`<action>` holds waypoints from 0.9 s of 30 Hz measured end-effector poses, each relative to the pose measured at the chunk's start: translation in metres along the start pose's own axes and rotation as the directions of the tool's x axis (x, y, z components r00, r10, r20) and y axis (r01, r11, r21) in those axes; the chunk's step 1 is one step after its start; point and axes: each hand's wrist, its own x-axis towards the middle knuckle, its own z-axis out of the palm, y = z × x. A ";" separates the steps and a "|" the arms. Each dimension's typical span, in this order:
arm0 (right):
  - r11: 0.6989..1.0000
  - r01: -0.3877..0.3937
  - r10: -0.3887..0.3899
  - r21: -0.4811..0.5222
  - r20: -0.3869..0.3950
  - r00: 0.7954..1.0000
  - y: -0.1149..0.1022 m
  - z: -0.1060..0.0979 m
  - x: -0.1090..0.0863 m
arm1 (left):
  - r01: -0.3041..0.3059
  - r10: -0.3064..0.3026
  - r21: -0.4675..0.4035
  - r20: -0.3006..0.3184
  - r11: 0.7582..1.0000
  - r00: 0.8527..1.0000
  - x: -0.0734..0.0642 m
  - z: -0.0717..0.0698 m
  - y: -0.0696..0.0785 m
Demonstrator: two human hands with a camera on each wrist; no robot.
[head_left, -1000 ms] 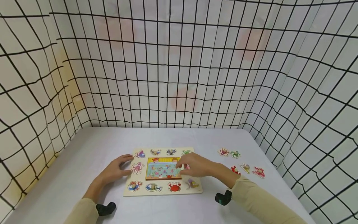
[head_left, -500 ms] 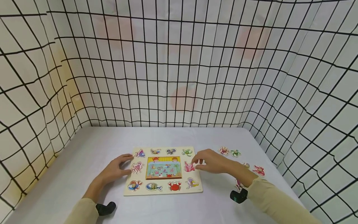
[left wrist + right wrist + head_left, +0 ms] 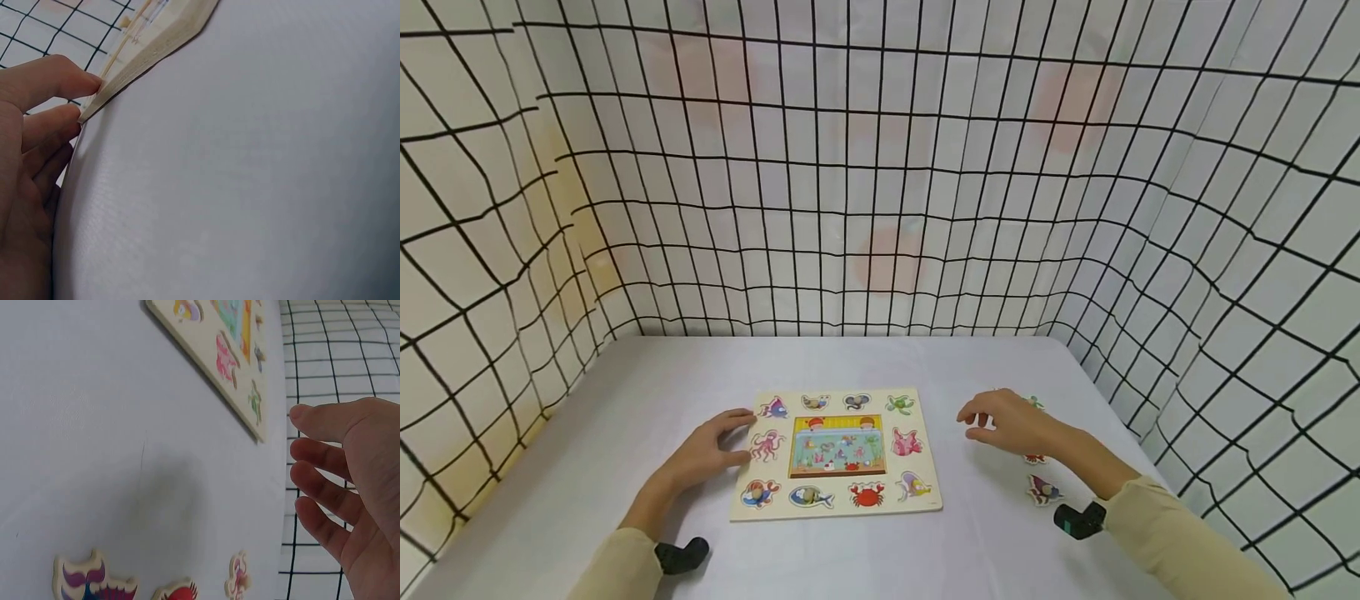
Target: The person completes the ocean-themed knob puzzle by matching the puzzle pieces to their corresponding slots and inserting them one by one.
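Observation:
A wooden peg puzzle board (image 3: 745,510) with sea-animal pictures lies flat on the white table. My left hand (image 3: 702,450) rests at its left edge, the thumb and a fingertip touching the side. In the left wrist view, the left hand's thumb and index finger meet the board's edge (image 3: 156,53) near a corner. Right of the board my right hand (image 3: 1011,421) hovers over the table, fingers loosely bent and holding nothing. Beneath its wrist lie a purple-tailed puzzle piece (image 3: 1042,490) and a red crab piece (image 3: 180,592). The right hand and forearm hide other loose pieces.
A green puzzle piece (image 3: 1033,402) shows just past the right hand. In the right wrist view a small pink piece with a knob (image 3: 237,575) lies near the table's edge. White walls with a black grid net (image 3: 887,192) enclose the table.
My right hand has moved from over the board's right side to the right, off the board, uncovering its right column of pictures. The left hand has stayed at the left edge.

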 end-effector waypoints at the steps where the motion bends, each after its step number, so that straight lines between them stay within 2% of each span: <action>1: 1.000 -0.007 0.007 -0.002 -0.004 1.000 0.003 0.000 -0.002 | 0.001 -0.001 0.001 -0.001 1.000 1.000 0.000 0.000 0.000; 11: 0.998 -0.060 0.061 0.015 -0.024 0.998 0.024 -0.002 -0.020 | 0.008 -0.008 0.004 0.000 1.000 1.000 0.000 0.000 0.001; 21: 0.993 -0.109 0.109 0.055 0.005 0.994 0.032 -0.006 -0.042 | 0.008 -0.008 0.008 -0.007 1.000 1.000 0.002 0.000 0.001; 27: 0.990 -0.126 0.126 0.059 0.012 0.992 0.034 0.000 -0.061 | 0.017 -0.017 0.000 -0.003 1.000 1.000 0.000 0.000 -0.001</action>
